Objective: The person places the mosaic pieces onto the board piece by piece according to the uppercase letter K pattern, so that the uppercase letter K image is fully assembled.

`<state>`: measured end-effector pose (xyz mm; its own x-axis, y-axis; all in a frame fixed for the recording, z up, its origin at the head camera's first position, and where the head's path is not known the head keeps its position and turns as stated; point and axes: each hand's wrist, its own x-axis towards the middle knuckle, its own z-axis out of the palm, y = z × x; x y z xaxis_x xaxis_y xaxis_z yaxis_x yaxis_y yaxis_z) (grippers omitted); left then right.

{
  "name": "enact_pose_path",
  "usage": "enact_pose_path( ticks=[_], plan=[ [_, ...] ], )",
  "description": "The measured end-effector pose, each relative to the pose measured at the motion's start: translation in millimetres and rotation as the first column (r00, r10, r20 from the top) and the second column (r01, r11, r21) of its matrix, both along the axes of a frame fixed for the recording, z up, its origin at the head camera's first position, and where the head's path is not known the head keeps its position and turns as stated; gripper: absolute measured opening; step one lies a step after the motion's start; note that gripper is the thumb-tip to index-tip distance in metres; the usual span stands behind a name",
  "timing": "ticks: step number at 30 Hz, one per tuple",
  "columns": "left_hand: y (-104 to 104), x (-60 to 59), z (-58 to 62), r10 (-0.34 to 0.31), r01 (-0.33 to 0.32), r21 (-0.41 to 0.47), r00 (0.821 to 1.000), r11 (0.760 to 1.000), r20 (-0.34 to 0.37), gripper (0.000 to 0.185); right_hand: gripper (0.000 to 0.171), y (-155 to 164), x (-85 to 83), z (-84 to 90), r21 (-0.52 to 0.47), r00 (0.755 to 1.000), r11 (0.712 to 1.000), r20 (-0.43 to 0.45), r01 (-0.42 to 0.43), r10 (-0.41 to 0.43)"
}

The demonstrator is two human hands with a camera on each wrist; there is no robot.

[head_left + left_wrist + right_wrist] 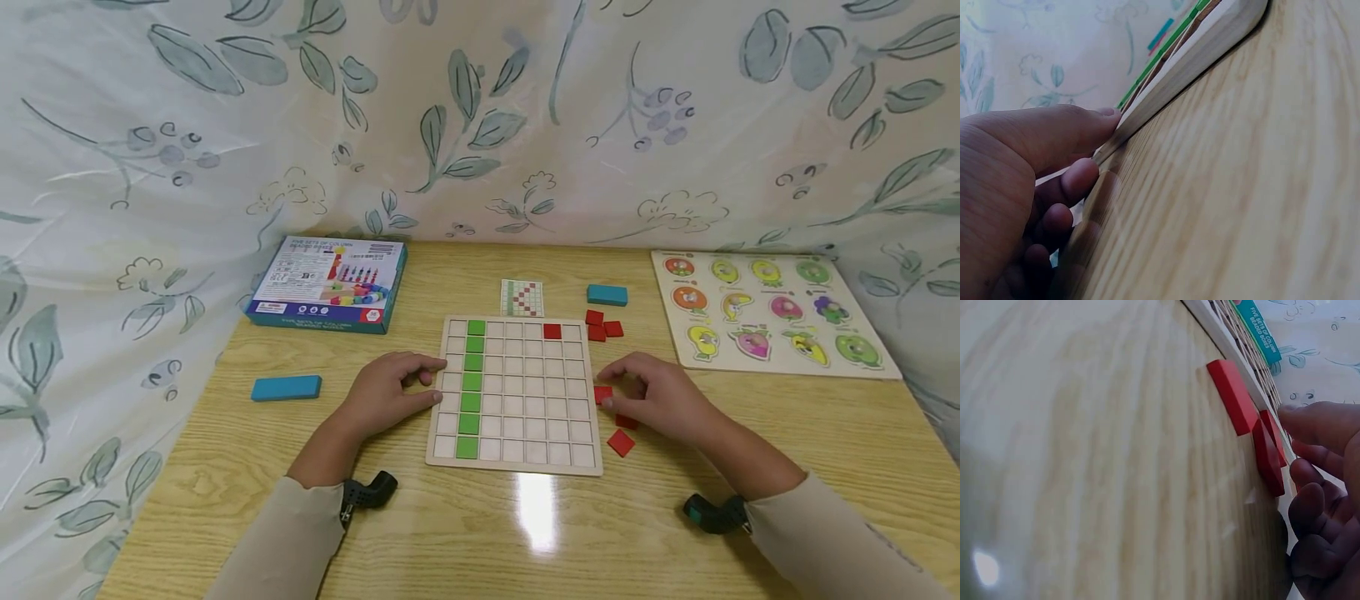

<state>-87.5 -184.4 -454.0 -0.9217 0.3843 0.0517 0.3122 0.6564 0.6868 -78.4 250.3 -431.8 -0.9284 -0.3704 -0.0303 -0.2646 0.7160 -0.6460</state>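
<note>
A person sits at a light wooden table, both forearms in beige sleeves, a small dark camera strapped at each wrist.

Nearest, a loose red square tile lies on the table just off the lower right corner of a wooden grid board. The right hand rests beside the board's right edge, fingers curled down over other red tiles; one red tile shows at its fingertips, touching them, though whether it is actually pinched cannot be told. The right wrist view shows the curled fingers next to red tiles lying along the board's rim.

The left hand rests at the board's left edge, fingers loosely curled, thumb and fingertips pressed against the rim; the left wrist view shows the thumb on top of the edge, holding nothing else.

On the board, a column of green tiles fills the second column from the left, and a single red tile sits in the top row near the right.

Farther left lies a blue block. Beyond the board are a small pattern card, three more red tiles, another blue block, a blue toy box at far left, and a fruit peg puzzle at far right. A leaf-print cloth hangs behind.
</note>
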Motion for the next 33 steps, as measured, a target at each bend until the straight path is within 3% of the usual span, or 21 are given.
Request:
enact_pose_path(
  ticks=[19,33],
  plan=[
    [0.7,0.4,-0.8,0.003,-0.003,-0.002,1.0,1.0,0.009,0.041,0.03,-0.6,0.7,-9.2,0.061,1.0,0.998,-0.016,0.001,0.0],
    [0.2,-0.4,0.2,-0.002,0.002,-0.007,1.0,1.0,0.0,0.041,0.027,-0.6,0.4,-4.7,0.014,1.0,1.0,0.019,0.024,-0.024]
  ],
)
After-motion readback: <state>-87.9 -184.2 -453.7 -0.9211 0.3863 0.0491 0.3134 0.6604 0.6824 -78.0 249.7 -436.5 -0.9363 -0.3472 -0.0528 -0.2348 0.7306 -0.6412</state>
